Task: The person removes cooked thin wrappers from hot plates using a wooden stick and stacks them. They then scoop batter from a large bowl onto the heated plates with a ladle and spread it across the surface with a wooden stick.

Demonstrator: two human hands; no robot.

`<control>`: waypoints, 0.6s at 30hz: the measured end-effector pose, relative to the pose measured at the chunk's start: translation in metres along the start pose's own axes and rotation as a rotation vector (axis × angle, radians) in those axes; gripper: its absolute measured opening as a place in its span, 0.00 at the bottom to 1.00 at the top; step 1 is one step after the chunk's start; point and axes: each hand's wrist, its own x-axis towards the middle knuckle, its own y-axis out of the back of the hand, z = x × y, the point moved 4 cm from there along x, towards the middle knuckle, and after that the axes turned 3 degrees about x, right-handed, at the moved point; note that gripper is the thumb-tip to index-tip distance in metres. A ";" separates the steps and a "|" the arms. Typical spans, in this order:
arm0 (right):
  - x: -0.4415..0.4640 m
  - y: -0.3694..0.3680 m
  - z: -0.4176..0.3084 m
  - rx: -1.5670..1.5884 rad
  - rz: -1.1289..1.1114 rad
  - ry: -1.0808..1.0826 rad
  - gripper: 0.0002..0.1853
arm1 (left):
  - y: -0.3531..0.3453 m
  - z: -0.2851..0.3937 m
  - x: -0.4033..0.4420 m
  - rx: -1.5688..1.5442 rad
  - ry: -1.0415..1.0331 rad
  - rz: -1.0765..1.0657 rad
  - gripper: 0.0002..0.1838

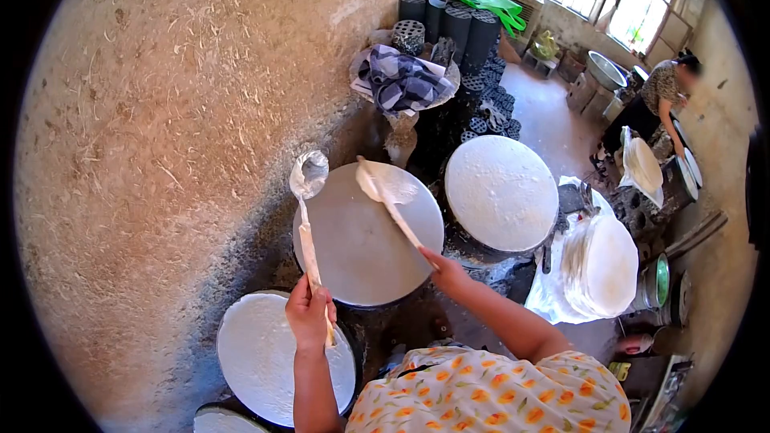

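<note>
My left hand [310, 310] is closed around the handle of a ladle [310, 175], whose batter-coated bowl is raised at the left rim of a round griddle [357, 240]. In my right hand [443, 269] is the long handle of a flat wooden spreader [370, 182]. Its blade lies at the far part of the griddle, beside a patch of white batter [399, 188]. Round sheets of white batter cover a second griddle [501, 192] to the right and a third griddle [281, 357] at the near left.
A stack of thin round sheets [605, 265] lies on white plastic at right. Perforated coal briquettes [473, 32] are piled behind, near a checked cloth [401, 80]. An earthen wall [176, 112] borders the left. Another person [662, 96] bends over griddles at the far right.
</note>
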 end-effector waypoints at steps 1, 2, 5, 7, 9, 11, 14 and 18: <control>0.009 -0.006 -0.005 -0.001 0.004 0.003 0.34 | 0.001 0.001 -0.002 0.004 0.009 0.017 0.16; 0.020 -0.013 -0.009 -0.014 -0.020 0.085 0.35 | 0.002 0.002 -0.003 0.007 0.017 0.034 0.16; 0.019 -0.016 -0.051 -0.034 -0.126 0.059 0.36 | 0.006 0.000 -0.005 -0.001 0.012 0.026 0.16; 0.013 -0.020 -0.054 -0.041 -0.212 -0.049 0.35 | 0.008 -0.001 -0.005 -0.004 0.009 0.027 0.16; 0.001 -0.028 -0.041 -0.073 -0.136 0.275 0.31 | 0.009 -0.003 -0.005 -0.009 0.012 0.036 0.16; -0.012 -0.015 -0.038 -0.068 -0.065 0.496 0.31 | 0.008 -0.006 -0.005 -0.028 0.001 0.048 0.16; -0.014 0.013 -0.021 -0.014 -0.113 0.252 0.32 | 0.009 -0.011 -0.006 -0.071 0.008 0.042 0.14; 0.024 0.023 0.003 0.060 0.047 -0.030 0.33 | 0.021 -0.013 -0.009 -0.050 0.041 -0.014 0.16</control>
